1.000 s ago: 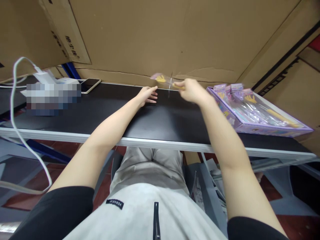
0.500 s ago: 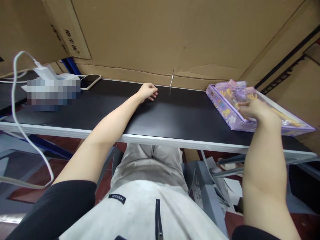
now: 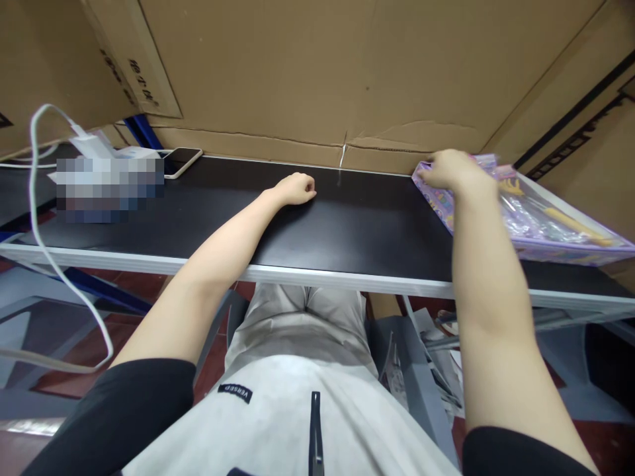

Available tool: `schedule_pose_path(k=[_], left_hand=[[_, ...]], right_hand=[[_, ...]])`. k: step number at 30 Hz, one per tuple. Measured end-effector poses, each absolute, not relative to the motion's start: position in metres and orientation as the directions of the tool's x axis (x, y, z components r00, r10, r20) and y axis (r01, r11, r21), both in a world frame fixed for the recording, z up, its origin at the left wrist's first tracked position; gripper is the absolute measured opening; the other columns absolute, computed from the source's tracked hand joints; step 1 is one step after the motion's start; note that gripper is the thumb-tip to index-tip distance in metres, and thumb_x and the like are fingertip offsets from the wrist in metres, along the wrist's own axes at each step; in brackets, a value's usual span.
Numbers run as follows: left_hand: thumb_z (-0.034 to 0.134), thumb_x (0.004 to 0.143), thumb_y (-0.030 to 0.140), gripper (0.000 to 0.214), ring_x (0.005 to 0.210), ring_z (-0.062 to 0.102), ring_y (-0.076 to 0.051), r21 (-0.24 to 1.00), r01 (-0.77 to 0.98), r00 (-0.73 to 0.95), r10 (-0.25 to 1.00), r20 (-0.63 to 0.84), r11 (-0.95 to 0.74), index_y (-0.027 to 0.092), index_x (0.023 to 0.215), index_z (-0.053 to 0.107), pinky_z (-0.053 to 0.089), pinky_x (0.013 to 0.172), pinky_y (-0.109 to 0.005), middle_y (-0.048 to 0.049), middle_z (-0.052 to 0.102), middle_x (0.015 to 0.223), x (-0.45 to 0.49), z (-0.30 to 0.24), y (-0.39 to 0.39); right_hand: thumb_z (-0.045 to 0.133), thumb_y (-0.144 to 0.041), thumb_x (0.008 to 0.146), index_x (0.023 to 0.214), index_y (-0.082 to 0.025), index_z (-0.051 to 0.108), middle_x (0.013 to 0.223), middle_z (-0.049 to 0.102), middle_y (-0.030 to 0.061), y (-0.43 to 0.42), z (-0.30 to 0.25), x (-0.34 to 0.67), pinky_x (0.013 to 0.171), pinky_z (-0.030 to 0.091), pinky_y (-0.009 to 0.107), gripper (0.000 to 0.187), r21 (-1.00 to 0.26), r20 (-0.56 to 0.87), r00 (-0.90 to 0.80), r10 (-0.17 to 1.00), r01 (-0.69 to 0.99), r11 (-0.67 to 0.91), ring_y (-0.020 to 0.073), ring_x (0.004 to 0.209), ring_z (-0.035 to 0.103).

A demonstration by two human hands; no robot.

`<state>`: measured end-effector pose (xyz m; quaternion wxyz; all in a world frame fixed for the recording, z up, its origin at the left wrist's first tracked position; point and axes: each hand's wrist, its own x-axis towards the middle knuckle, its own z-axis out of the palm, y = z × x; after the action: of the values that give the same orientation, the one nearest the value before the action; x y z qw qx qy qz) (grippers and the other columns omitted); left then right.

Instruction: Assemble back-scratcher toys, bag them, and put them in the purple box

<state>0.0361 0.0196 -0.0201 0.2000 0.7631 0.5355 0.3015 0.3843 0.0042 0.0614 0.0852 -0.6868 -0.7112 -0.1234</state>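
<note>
My left hand [image 3: 296, 189] rests on the black tabletop [image 3: 357, 225], its fingers curled in loosely with nothing seen in them. To the right lies a shallow purple box [image 3: 570, 251] with a printed cartoon rim. Clear plastic packets [image 3: 533, 211] and yellow pieces [image 3: 578, 225] fill it. My right hand [image 3: 454, 173] is over the box's far left corner, fingers bent down near the rim. A bit of pink shows by the fingertips, but what they grip is hidden. The right forearm covers part of the box's left side.
A phone [image 3: 182, 161] lies at the back left. Beside it a white plug [image 3: 92, 147] with a white cable [image 3: 37, 198] sits by a blurred-out item [image 3: 106, 188]. Cardboard walls [image 3: 297, 73] enclose the back and sides. A metal edge [image 3: 347, 281] runs along the table's front.
My right hand has moved left and away from me, from above the box's middle to its far left corner. The fingers of my left hand have curled in more.
</note>
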Motion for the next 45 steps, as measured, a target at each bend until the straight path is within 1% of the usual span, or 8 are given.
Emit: schedule_pose_path(k=[8, 20, 26, 31, 35, 39, 41, 45], left_hand=[[0.073, 0.078, 0.017, 0.026, 0.095, 0.068, -0.029, 0.504, 0.785, 0.291, 0.932, 0.215, -0.361, 0.026, 0.065, 0.053, 0.05, 0.102, -0.035, -0.0027, 0.059, 0.07, 0.038, -0.023, 0.023], [0.081, 0.068, 0.011, 0.029, 0.097, 0.07, -0.03, 0.618, 0.731, 0.235, 0.957, 0.169, -0.289, 0.025, 0.058, 0.057, 0.052, 0.099, -0.032, -0.002, 0.057, 0.065, 0.037, -0.015, 0.019], [0.089, 0.065, 0.007, 0.039, 0.122, 0.067, -0.032, 0.808, 0.588, -0.167, 0.976, 0.137, -0.013, 0.024, 0.062, 0.054, 0.048, 0.105, -0.031, -0.003, 0.058, 0.067, -0.019, 0.002, 0.037], [0.08, 0.086, 0.012, 0.077, 0.159, 0.03, -0.041, 0.696, 0.68, -0.586, 0.742, 0.328, 0.23, 0.023, 0.074, 0.004, 0.024, 0.115, -0.051, -0.0027, 0.042, 0.061, -0.118, -0.013, 0.028], [0.071, 0.084, 0.025, 0.067, 0.167, 0.003, -0.042, 0.734, 0.616, -0.661, 0.694, 0.285, 0.286, 0.022, 0.075, 0.005, 0.032, 0.107, -0.056, -0.0125, 0.053, 0.061, -0.182, -0.034, 0.009], [0.066, 0.097, 0.023, 0.042, 0.165, 0.0, -0.05, 0.68, 0.626, -0.66, 0.725, 0.2, 0.382, 0.018, 0.072, 0.033, 0.032, 0.106, -0.053, -0.0189, 0.071, 0.124, -0.195, -0.036, -0.003], [0.064, 0.101, 0.031, 0.019, 0.167, 0.008, -0.049, 0.607, 0.671, -0.639, 0.747, 0.182, 0.426, 0.014, 0.104, 0.054, 0.032, 0.118, -0.058, -0.0183, 0.039, 0.175, -0.19, -0.031, -0.008], [0.054, 0.109, 0.033, 0.066, 0.17, 0.011, -0.04, 0.421, 0.812, -0.551, 0.768, 0.326, 0.404, 0.006, 0.162, 0.028, 0.018, 0.133, -0.066, -0.024, 0.008, 0.184, -0.175, -0.021, -0.012]], right_hand=[[0.04, -0.022, 0.111, 0.162, -0.004, 0.053, 0.169, 0.046, 0.0215, 0.016, -0.027, 0.291, 0.136, 0.033, 0.046, 0.056, -0.124, 0.052, -0.344, 0.938, 0.929, 0.348, 0.0289, 0.163, 0.04], [0.045, -0.032, 0.111, 0.161, -0.011, 0.057, 0.167, 0.05, 0.0149, 0.035, -0.035, 0.314, 0.138, 0.031, 0.045, 0.056, -0.156, 0.063, -0.443, 0.894, 0.881, 0.447, 0.0269, 0.161, 0.043], [0.044, -0.03, 0.112, 0.162, -0.01, 0.055, 0.169, 0.047, 0.0151, 0.032, -0.034, 0.311, 0.137, 0.031, 0.044, 0.056, -0.147, 0.051, -0.42, 0.906, 0.894, 0.423, 0.0267, 0.162, 0.042], [0.043, -0.026, 0.112, 0.163, 0.0, 0.05, 0.171, 0.042, 0.0214, 0.024, -0.027, 0.304, 0.138, 0.027, 0.037, 0.058, -0.136, 0.018, -0.386, 0.922, 0.913, 0.385, 0.0261, 0.164, 0.037], [0.043, -0.026, 0.111, 0.163, -0.002, 0.051, 0.17, 0.043, 0.0215, 0.024, -0.028, 0.304, 0.137, 0.03, 0.041, 0.058, -0.128, 0.019, -0.386, 0.922, 0.914, 0.385, 0.0274, 0.164, 0.039], [0.042, -0.025, 0.111, 0.163, -0.004, 0.052, 0.171, 0.043, 0.0197, 0.026, -0.03, 0.304, 0.136, 0.033, 0.047, 0.057, -0.109, 0.028, -0.383, 0.923, 0.917, 0.384, 0.029, 0.163, 0.04], [0.042, -0.025, 0.111, 0.163, -0.003, 0.052, 0.17, 0.044, 0.02, 0.026, -0.03, 0.304, 0.137, 0.032, 0.045, 0.057, -0.112, 0.033, -0.379, 0.925, 0.918, 0.38, 0.0286, 0.163, 0.04], [0.042, -0.025, 0.111, 0.162, -0.003, 0.053, 0.17, 0.044, 0.0197, 0.025, -0.03, 0.304, 0.137, 0.03, 0.044, 0.057, -0.121, 0.036, -0.379, 0.925, 0.917, 0.38, 0.0283, 0.163, 0.04]])
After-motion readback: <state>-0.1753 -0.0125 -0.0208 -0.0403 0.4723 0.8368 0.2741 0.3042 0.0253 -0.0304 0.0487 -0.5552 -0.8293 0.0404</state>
